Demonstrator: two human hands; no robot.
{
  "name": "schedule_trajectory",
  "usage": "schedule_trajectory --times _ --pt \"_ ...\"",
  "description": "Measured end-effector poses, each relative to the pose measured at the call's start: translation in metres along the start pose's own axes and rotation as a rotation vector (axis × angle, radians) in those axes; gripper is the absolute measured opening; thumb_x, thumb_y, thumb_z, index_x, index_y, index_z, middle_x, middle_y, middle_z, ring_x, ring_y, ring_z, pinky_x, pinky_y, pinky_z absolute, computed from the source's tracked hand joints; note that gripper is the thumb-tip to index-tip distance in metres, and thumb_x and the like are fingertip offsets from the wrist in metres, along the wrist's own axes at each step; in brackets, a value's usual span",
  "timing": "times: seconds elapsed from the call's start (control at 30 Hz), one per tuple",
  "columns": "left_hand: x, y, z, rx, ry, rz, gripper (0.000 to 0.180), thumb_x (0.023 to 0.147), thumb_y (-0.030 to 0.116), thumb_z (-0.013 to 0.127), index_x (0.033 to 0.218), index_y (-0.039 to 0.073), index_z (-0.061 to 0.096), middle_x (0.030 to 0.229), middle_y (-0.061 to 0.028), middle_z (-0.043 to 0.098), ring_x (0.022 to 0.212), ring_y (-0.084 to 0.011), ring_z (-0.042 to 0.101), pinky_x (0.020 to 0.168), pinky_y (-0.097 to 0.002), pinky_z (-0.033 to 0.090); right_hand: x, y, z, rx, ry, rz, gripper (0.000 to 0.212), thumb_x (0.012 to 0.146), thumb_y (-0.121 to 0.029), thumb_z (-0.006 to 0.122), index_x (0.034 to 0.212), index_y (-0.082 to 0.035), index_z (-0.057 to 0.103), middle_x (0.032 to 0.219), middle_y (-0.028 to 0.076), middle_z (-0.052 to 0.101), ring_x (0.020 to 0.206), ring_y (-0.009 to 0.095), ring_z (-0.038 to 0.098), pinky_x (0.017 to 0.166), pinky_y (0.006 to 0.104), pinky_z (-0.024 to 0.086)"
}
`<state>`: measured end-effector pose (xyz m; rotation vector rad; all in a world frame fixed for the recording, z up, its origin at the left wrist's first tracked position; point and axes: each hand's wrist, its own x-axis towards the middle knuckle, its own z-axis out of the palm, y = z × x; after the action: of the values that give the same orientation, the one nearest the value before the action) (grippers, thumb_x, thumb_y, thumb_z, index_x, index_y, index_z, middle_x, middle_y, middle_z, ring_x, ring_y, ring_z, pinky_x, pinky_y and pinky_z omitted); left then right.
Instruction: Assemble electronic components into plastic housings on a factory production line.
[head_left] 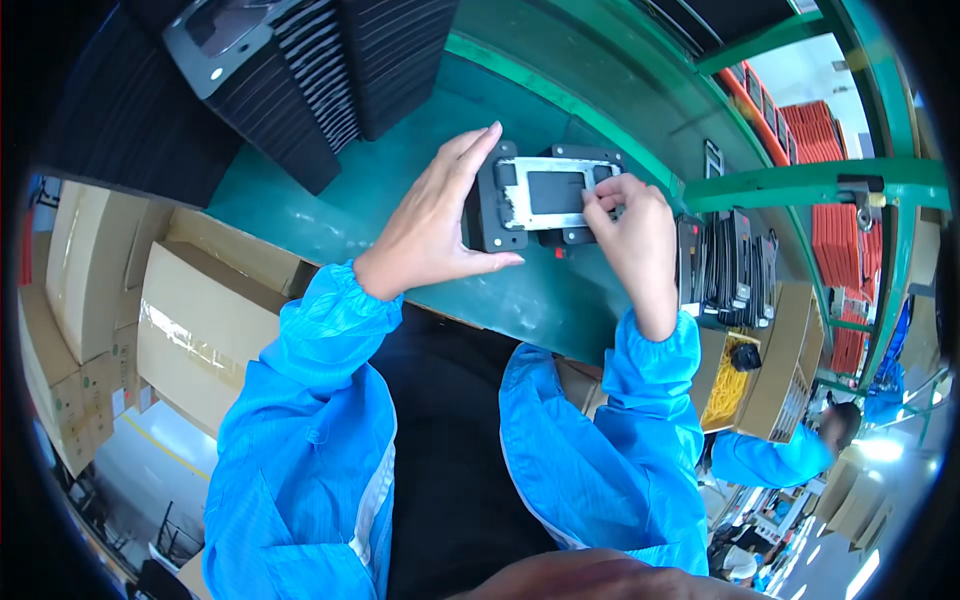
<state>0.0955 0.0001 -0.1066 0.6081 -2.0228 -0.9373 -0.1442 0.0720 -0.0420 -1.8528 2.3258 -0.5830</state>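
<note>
A silvery rectangular frame point(514, 196) with a dark grey panel point(553, 193) inside it lies on a black block-like fixture point(488, 178) on the green bench. My left hand point(428, 218) is open beside the fixture's left end, its thumb and fingers spread apart. At the frame's right end my right hand point(640, 228) has its thumb and fingertips pinched together. Those fingertips cover part of the frame's right edge, and what is between them is hidden.
Tall stacks of black frames point(290, 105) stand at the far left of the green bench top point(300, 215). Cardboard boxes point(205, 330) are at the left. Upright dark plates point(728, 262) and a box of yellow pieces point(724, 385) sit at right, near a green rail point(780, 187). Another person's blue sleeve point(765, 460) shows beyond.
</note>
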Motion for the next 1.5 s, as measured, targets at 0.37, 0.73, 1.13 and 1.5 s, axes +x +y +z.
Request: schedule_trajectory --times 0.37,0.73,1.13,1.5 --pt "0.008 0.032 -0.009 0.342 -0.162 -0.037 0.074 0.063 0.028 0.095 0.13 0.015 0.065 0.149 -0.0261 0.04 0.131 -0.0465 0.05 0.107 -0.0491 0.047 -0.016 -0.019 0.003 -0.18 0.201 -0.262 0.012 0.088 -0.011 0.074 0.091 0.0 0.076 0.085 0.014 0.066 0.079 0.033 0.056 0.075 0.0406 0.048" --pt "-0.053 0.034 -0.03 -0.041 0.033 -0.256 0.071 0.083 0.002 0.073 0.149 0.001 0.046 0.138 -0.0231 0.056 0.127 -0.0341 0.058 0.11 -0.0408 0.043 -0.073 0.138 -0.042 -0.282 0.114 0.184 0.027 0.091 -0.014 0.07 0.115 -0.002 0.069 0.102 0.018 0.07 0.095 0.04 0.067 0.079 0.0472 0.052" --pt "-0.044 0.071 0.011 -0.588 -0.298 -0.218 0.067 0.096 0.025 0.064 0.15 -0.002 0.037 0.142 -0.0225 0.048 0.119 -0.0322 0.061 0.104 -0.0468 0.048 -0.108 0.012 -0.064 -0.017 0.022 -0.011 0.04 0.087 0.0 0.064 0.127 -0.002 0.066 0.098 0.02 0.073 0.082 0.04 0.071 0.072 0.0443 0.058" --pt "-0.052 0.074 0.043 -0.255 -0.349 0.108 0.111 0.085 0.027 0.082 0.164 0.006 0.007 0.157 -0.0295 0.026 0.124 -0.0428 0.055 0.095 -0.0454 0.054 -0.096 -0.05 -0.041 1.163 -0.088 -0.071 0.035 0.096 -0.015 0.069 0.124 0.003 0.06 0.113 0.011 0.065 0.105 0.019 0.064 0.086 0.0314 0.052"
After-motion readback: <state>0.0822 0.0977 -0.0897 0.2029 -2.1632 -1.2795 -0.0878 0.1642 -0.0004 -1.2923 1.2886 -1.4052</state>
